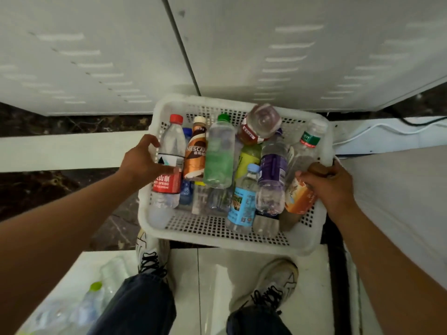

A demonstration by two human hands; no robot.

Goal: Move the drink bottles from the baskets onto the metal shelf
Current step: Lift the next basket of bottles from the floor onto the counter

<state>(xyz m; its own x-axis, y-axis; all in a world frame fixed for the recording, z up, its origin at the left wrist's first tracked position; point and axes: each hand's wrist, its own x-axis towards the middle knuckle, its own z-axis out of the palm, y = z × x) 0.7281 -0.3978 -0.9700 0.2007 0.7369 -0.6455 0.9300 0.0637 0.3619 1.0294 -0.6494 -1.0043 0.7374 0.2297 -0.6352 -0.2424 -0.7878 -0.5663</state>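
1. Two hands grip one white basket [217, 228], the landmark for all that follows.
2. Left hand [142, 159] curls over the basket's left rim, thumb lying against a red-label bottle [167, 170] just inside that wall.
3. Right hand [329, 182] is curled on the basket's right rim, fingers closed around the edge beside an orange-label bottle [300, 197].
4. Inside the basket the drink bottles lie in a jumble: a brown coffee bottle [194, 153] and a green bottle [219, 158] left of centre, a purple-label bottle [272, 170] and a blue-label bottle [243, 201] right of centre.
5. At the basket's far side a clear bottle [260, 124] lies on top of the others, its base turned up.
6. Beyond the basket stand pale metal panels [314, 56] with slots.
7. Below the basket's near edge are two shoes [275, 284] on a white floor [212, 281].
8. Left of the shoes lie more bottles [92, 301], blurred.
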